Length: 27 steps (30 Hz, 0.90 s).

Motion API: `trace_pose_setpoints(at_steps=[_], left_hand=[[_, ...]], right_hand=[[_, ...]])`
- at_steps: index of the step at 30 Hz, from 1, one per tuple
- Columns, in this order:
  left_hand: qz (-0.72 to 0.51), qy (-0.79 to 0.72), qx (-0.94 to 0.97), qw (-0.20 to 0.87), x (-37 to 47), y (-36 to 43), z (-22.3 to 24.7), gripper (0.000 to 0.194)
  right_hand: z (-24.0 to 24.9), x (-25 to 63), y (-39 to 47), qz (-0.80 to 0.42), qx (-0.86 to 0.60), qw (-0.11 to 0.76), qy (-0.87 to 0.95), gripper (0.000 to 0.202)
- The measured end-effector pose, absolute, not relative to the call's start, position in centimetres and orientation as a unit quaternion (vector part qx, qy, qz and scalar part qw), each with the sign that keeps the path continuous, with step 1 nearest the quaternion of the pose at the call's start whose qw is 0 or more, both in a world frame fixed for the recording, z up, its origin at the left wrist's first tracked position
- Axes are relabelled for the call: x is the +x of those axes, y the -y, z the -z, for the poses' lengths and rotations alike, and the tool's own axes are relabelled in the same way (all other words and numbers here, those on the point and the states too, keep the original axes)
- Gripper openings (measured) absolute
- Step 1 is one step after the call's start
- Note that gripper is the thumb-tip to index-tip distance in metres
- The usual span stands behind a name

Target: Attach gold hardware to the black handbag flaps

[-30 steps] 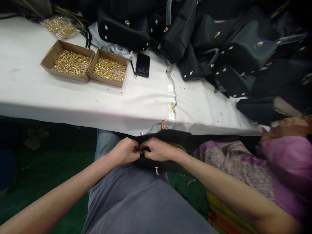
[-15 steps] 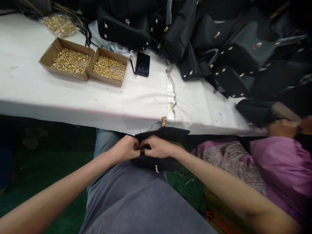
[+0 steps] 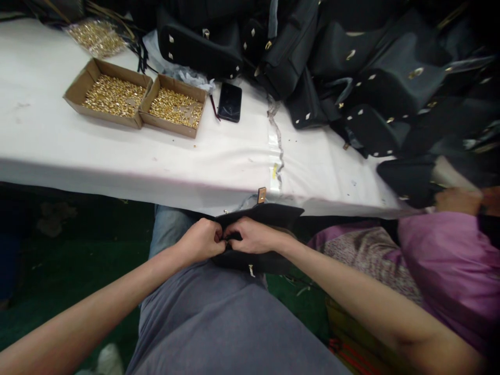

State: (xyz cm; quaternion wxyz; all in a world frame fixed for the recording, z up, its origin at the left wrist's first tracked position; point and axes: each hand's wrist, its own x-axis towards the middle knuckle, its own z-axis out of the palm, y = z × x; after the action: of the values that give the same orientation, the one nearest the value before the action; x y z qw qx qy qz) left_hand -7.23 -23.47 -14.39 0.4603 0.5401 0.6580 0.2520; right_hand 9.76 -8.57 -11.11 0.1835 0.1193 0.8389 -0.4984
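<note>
A black handbag [image 3: 269, 263] rests on my lap against the table edge, its mouth facing up. My left hand [image 3: 205, 237] is closed at the bag's left side, thumb and fingers pinched together. Close beside it, my right hand [image 3: 248, 235] is also closed, its fingertips bent down into the bag's opening. Both hands grip the bag at its inner left edge; any small part between the fingertips is hidden. A tab with a gold metal plate [image 3: 261, 195] sticks up from the bag's far side, and a gold fitting [image 3: 251, 270] shows on the near side.
On the white-covered table [image 3: 219, 166] stand two cardboard trays [image 3: 141, 115] of small gold pieces. A phone [image 3: 229, 102] lies beside them, a plastic bag of gold pieces [image 3: 96, 39] behind. Black handbags [image 3: 199, 47] are heaped at the back and right. A co-worker's purple sleeve [image 3: 441, 245] is at right.
My hands stay at the same spot on the handbag with only slight finger movement. At right, the co-worker's hand and sleeve have shifted a little. A pale shape has appeared at the lower left.
</note>
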Motion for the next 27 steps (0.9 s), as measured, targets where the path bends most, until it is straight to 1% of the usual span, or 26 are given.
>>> trace_pose_setpoints(at_steps=[4, 8, 13, 17, 24, 27], left_hand=[[-0.214, -0.688, 0.557, 0.413, -6.8, 23.8, 14.2, 0.012], [-0.168, -0.708, 0.578, 0.370, -6.2, 24.0, 13.5, 0.016], [-0.098, -0.710, 0.624, 0.313, -5.7, 24.4, 13.2, 0.023], [-0.097, -0.708, 0.628, 0.310, -5.4, 24.8, 13.2, 0.027], [-0.141, -0.726, 0.583, 0.337, -5.1, 25.5, 13.7, 0.028], [-0.166, -0.715, 0.586, 0.344, -5.2, 25.6, 14.0, 0.030]], right_hand=[[10.9, 9.7, 8.7, 0.506, 0.112, 0.184, -0.835, 0.026], [10.5, 9.5, 8.6, 0.508, 0.097, 0.183, -0.836, 0.025], [10.7, 9.4, 8.6, 0.479, 0.095, 0.187, -0.852, 0.015], [10.9, 9.4, 8.6, 0.447, 0.097, 0.188, -0.869, 0.011], [10.9, 9.6, 8.9, 0.394, 0.099, 0.182, -0.896, 0.014], [10.6, 9.6, 8.9, 0.394, 0.103, 0.173, -0.897, 0.020]])
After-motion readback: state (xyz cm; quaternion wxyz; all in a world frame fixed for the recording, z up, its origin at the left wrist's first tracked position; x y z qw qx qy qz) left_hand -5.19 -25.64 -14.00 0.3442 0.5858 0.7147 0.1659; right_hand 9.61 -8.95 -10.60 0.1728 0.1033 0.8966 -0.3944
